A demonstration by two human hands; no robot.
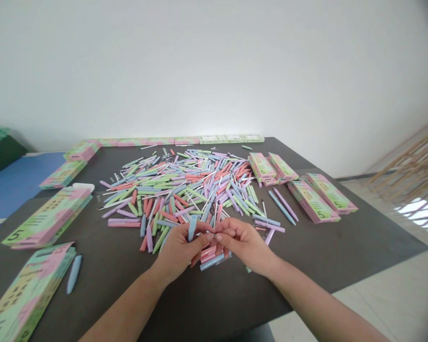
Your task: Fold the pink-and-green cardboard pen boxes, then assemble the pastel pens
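Near the front of the table, my left hand (178, 248) is closed, with a light blue pen part (192, 229) sticking up between its fingers. My right hand (248, 243) is closed in a pinch and meets the left fingertips. Whatever small piece lies between the two pinches is too hidden to name. Under and just beyond both hands spreads a large heap of pen parts (171, 179) in blue, green, purple and coral, with thin white refills among them. A blue barrel (210, 263) and coral pieces lie right beneath my fingers.
Pink-and-green pen boxes (50, 216) line the left side, with a single blue pen part (74, 274) beside the nearest one. More boxes (314, 202) stand at right, and a row (160, 141) runs along the dark table's (371, 237) back edge by the wall.
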